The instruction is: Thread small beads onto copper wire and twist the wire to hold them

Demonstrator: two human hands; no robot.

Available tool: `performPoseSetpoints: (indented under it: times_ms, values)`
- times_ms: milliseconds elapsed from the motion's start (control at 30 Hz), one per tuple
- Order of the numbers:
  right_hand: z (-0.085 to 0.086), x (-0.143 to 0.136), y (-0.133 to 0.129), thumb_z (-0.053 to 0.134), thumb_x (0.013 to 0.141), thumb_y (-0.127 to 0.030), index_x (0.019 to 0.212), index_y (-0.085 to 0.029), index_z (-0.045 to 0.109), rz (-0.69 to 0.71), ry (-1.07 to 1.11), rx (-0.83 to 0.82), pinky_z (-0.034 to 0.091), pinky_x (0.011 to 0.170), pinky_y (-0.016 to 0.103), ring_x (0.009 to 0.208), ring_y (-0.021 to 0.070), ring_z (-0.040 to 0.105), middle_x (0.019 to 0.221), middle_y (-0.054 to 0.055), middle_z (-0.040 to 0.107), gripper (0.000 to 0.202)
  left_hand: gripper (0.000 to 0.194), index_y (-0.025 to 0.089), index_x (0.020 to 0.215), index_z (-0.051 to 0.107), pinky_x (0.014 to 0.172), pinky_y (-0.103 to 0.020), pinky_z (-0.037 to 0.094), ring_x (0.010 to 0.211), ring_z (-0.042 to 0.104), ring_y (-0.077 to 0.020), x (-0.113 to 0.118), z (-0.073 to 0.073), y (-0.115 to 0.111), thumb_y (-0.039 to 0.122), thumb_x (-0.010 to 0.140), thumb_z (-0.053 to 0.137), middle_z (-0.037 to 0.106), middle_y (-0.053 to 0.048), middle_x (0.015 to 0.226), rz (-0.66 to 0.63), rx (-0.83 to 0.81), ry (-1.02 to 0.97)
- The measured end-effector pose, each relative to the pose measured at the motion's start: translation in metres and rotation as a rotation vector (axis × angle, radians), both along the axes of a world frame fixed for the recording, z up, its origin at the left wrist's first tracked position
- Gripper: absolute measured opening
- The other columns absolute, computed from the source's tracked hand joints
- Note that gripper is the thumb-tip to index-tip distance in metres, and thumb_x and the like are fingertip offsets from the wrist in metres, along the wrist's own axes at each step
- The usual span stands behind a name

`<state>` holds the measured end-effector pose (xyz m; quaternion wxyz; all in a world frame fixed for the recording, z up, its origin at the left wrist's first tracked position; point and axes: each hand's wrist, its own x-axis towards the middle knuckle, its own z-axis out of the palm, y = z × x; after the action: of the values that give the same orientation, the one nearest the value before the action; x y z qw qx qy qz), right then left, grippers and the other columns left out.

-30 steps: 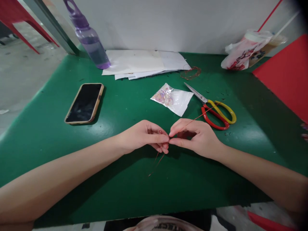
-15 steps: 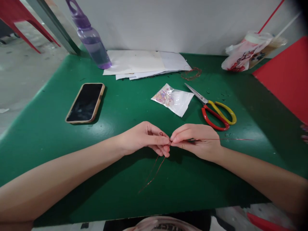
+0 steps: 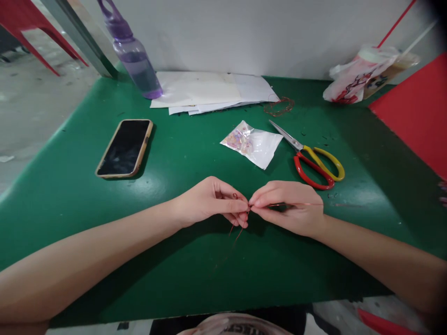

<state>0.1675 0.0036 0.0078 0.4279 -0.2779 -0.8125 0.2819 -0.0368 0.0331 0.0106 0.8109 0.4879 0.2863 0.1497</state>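
Note:
Fingertip to fingertip, my two hands meet over the front middle of the table. A thin reddish wire (image 3: 241, 230) runs between them, with a small loop showing above my left thumb. My left hand (image 3: 220, 203) is closed, pinching the wire between thumb and fingers. My right hand (image 3: 291, 204) also pinches it, just right of the left fingertips. One strand passes rightward across the right palm; other ends hang down toward me, partly blurred. Beyond my hands lie a small clear packet of colourful beads (image 3: 240, 139) and scissors (image 3: 299, 146) with red and yellow handles.
On the green table (image 3: 185, 279), a phone (image 3: 125, 148) lies at left. Behind it stand a purple bottle (image 3: 138, 65) and white papers (image 3: 206, 88). A coil of wire (image 3: 279, 107) rests beside the papers. Bagged drinks (image 3: 361, 77) stand at the back right, near a red panel (image 3: 419, 109).
Both hands keep their pinch, with the right fingers shifted very slightly. The loose wire ends have swung and look more blurred. The whole view has moved a little.

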Motion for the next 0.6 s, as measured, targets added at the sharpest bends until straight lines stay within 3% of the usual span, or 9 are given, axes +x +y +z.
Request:
performPoseSetpoints:
  times_ms: [200, 367, 600]
  values:
    - [-0.0039, 0.0009, 0.0046, 0.066, 0.069, -0.007, 0.08, -0.018, 0.063, -0.005, 0.06, -0.165, 0.053, 0.065, 0.028, 0.073, 0.0133, 0.062, 0.08, 0.002, 0.066, 0.016, 0.012, 0.01, 0.076, 0.066, 0.063, -0.022, 0.054, 0.065, 0.068, -0.013, 0.0001, 0.0, -0.0006, 0.021, 0.078, 0.063, 0.069, -0.003, 0.067, 0.041, -0.024, -0.002]
    - [-0.003, 0.0015, 0.0058, 0.066, 0.072, -0.012, 0.079, -0.019, 0.065, 0.03, 0.073, -0.285, 0.051, 0.064, 0.028, 0.073, 0.0135, 0.062, 0.079, 0.002, 0.066, 0.01, 0.01, 0.01, 0.08, 0.065, 0.066, -0.023, 0.054, 0.069, 0.068, -0.013, -0.0003, -0.0004, 0.0005, 0.02, 0.08, 0.061, 0.069, -0.003, 0.069, 0.004, 0.0, -0.009]
    - [-0.0032, 0.0023, 0.0088, 0.068, 0.071, -0.016, 0.077, -0.017, 0.065, 0.097, 0.097, -0.611, 0.05, 0.069, 0.029, 0.073, 0.0133, 0.062, 0.078, 0.002, 0.066, 0.006, 0.011, 0.012, 0.082, 0.067, 0.066, -0.022, 0.054, 0.067, 0.067, -0.0119, 0.0001, -0.0018, -0.0019, 0.02, 0.077, 0.063, 0.069, -0.003, 0.07, -0.037, 0.078, 0.049]
